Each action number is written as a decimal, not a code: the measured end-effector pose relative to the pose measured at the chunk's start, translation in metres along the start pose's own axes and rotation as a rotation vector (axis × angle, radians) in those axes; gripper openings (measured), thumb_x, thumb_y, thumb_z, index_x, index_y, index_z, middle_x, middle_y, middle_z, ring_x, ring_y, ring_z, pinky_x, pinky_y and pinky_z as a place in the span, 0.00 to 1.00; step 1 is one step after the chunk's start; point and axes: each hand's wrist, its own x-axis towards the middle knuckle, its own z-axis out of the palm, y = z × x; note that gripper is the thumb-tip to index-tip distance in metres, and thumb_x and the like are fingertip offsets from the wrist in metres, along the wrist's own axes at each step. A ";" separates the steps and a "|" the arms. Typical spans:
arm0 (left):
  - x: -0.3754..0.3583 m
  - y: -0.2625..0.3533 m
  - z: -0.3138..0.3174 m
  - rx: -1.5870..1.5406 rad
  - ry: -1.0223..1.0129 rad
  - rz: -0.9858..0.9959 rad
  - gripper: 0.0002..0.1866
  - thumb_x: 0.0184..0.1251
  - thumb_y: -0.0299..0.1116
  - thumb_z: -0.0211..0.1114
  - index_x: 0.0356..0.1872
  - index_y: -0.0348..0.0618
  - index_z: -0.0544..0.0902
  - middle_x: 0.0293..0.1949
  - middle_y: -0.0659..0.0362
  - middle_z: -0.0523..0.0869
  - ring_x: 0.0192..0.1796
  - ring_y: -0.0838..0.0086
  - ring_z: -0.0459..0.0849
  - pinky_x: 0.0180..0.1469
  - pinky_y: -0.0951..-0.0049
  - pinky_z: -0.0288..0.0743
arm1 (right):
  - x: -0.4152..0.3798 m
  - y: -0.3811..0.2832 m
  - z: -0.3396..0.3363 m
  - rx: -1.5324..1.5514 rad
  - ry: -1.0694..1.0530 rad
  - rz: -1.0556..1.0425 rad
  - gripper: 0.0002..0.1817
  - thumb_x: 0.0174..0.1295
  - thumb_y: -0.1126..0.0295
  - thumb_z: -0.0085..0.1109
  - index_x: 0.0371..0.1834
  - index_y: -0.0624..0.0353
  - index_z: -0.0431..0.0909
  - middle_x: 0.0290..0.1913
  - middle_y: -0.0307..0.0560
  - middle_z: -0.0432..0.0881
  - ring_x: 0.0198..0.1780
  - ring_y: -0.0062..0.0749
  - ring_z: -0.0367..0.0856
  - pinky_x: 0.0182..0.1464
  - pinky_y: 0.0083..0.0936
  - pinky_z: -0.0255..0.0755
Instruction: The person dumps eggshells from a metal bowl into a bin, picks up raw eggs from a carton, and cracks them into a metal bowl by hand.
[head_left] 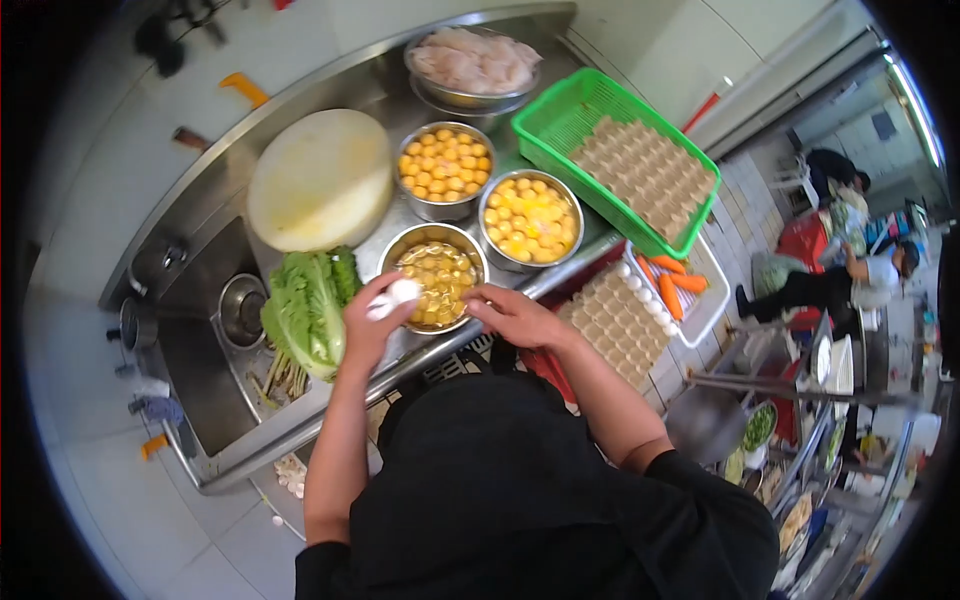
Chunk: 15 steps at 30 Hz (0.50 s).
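White eggshell [402, 291] is held in the fingers of my left hand [370, 325], at the left rim of a metal bowl [388, 248] with yolks in clear liquid. My right hand [515, 315] is over the bowl's right rim, its thumb and fingertips close together; anything between them is too small to make out. Behind stand two more metal bowls full of yolks, one [445, 165] at the back and one [531, 220] to the right. Leafy lettuce [305, 305] lies left of my left hand.
A round cutting board [322, 182] and a sink [205, 375] are at left. Raw pale meat [475, 60] fills a bowl at the back. Right are a green basket [545, 145], egg trays [620, 325] and carrots [670, 296]. Two people [825, 285] [835, 170] are far right.
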 end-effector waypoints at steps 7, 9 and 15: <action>-0.161 -0.057 -0.120 -0.714 0.417 -0.300 0.29 0.59 0.28 0.65 0.65 0.40 0.70 0.59 0.56 0.74 0.62 0.68 0.73 0.66 0.62 0.69 | -0.098 0.148 -0.144 -0.399 0.376 0.545 0.17 0.59 0.58 0.65 0.41 0.61 0.81 0.34 0.48 0.84 0.35 0.31 0.81 0.40 0.29 0.76; -0.219 -0.077 -0.154 -0.676 0.556 -0.330 0.30 0.62 0.32 0.65 0.66 0.39 0.70 0.60 0.56 0.74 0.64 0.67 0.72 0.71 0.64 0.61 | -0.112 0.186 -0.173 -0.601 0.659 0.600 0.18 0.56 0.59 0.65 0.45 0.61 0.81 0.41 0.55 0.84 0.42 0.42 0.83 0.46 0.35 0.76; -0.361 -0.136 -0.270 -0.410 1.044 -0.826 0.43 0.61 0.49 0.65 0.75 0.49 0.57 0.73 0.50 0.59 0.74 0.57 0.57 0.71 0.44 0.52 | -0.100 0.232 -0.206 -0.932 0.833 0.528 0.29 0.58 0.59 0.62 0.63 0.54 0.70 0.63 0.67 0.70 0.60 0.59 0.73 0.60 0.44 0.71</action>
